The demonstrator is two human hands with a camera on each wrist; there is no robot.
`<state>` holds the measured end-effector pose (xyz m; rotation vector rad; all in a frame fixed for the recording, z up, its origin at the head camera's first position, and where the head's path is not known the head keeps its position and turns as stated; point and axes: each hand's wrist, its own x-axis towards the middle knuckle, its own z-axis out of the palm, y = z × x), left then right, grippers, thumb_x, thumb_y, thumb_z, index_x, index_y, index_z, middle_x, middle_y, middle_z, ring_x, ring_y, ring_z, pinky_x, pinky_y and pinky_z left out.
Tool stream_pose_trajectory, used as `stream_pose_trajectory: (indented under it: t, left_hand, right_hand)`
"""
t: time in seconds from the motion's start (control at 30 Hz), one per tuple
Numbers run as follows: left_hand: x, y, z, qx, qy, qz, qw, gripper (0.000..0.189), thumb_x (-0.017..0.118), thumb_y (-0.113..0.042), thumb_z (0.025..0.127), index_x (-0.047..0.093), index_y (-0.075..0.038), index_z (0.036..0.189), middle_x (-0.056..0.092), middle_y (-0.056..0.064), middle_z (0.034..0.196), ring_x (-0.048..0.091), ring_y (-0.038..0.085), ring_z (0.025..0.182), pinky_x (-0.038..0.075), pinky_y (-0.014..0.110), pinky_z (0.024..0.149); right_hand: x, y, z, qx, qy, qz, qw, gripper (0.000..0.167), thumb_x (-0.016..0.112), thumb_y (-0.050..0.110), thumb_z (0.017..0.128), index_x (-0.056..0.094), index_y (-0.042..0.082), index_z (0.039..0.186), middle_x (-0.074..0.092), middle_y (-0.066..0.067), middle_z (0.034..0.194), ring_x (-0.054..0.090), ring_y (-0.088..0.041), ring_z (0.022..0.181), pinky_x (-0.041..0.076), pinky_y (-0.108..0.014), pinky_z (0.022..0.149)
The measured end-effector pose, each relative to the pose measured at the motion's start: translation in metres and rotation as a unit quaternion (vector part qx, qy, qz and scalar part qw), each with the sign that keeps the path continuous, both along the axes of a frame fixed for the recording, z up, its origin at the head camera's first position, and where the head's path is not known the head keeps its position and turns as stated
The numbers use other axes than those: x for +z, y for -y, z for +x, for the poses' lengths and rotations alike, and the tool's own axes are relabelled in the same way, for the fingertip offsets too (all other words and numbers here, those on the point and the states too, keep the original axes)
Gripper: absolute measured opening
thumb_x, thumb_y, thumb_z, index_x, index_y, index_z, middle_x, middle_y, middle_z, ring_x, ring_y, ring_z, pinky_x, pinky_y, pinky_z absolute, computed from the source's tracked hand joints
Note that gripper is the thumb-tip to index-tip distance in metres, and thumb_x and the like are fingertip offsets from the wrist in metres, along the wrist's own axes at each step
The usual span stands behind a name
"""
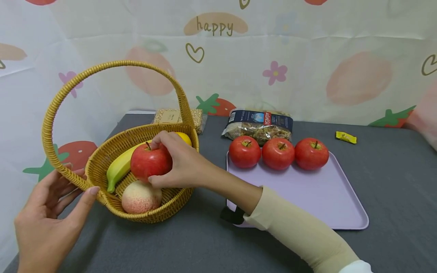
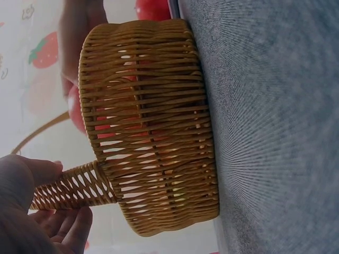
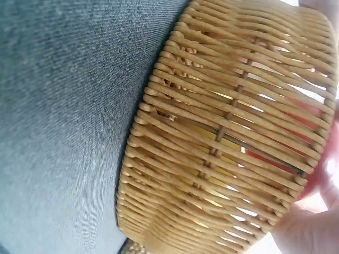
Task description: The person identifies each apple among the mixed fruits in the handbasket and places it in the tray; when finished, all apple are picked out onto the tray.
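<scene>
A wicker basket (image 1: pixel 153 217) with a tall arched handle (image 1: pixel 116 65) stands on the left of the table. My left hand (image 1: pixel 51 220) grips the foot of that handle, thumb on one side and fingers on the other, as the left wrist view shows. Over the basket's middle, my right hand (image 1: pixel 186 163) holds a red apple (image 1: pixel 147 163) between thumb and fingers. Inside lie a banana (image 1: pixel 117 172), partly behind the apple, and a pale pink peach (image 1: pixel 141 199). Of a yellow fruit (image 1: pixel 185 138) near the far rim, only the top shows past my right hand.
Three red apples (image 1: pixel 278 153) line the far edge of a lilac tray (image 1: pixel 293 204) on the right. Behind them lies a pasta bag (image 1: pixel 261 123). A packet of grains (image 1: pixel 170 115) is behind the basket, and a small yellow wrapper (image 1: pixel 346 137) lies at the back right.
</scene>
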<state>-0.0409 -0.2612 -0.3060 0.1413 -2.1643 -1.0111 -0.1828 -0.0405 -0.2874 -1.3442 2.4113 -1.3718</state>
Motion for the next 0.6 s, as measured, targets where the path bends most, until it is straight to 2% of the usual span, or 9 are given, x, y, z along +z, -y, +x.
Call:
stream_pose_trajectory:
  t: [0.27, 0.6]
  left_hand:
    - [0.0, 0.0, 0.0, 0.008, 0.005, -0.002, 1.0, 0.072, 0.08, 0.003, 0.082, 0.053, -0.018, 0.145, 0.06, -0.004, 0.121, 0.059, 0.0, 0.103, 0.048, 0.004, 0.085]
    - [0.0, 0.0, 0.0, 0.013, 0.009, -0.001, 0.9999, 0.073, 0.08, 0.003, 0.082, 0.052, -0.019, 0.146, 0.061, 0.005, 0.124, 0.059, 0.0, 0.104, 0.047, 0.003, 0.085]
  right_hand:
    - [0.005, -0.016, 0.008, -0.012, -0.023, 0.001, 0.9997, 0.051, 0.082, 0.021, 0.075, 0.05, 0.017, 0.114, 0.048, 0.0, 0.12, 0.045, -0.011, 0.112, 0.054, -0.018, 0.081]
    - [0.009, -0.035, 0.016, -0.024, -0.045, -0.005, 0.9987, 0.052, 0.083, 0.017, 0.073, 0.05, 0.016, 0.113, 0.047, 0.0, 0.12, 0.045, -0.011, 0.112, 0.056, -0.022, 0.08]
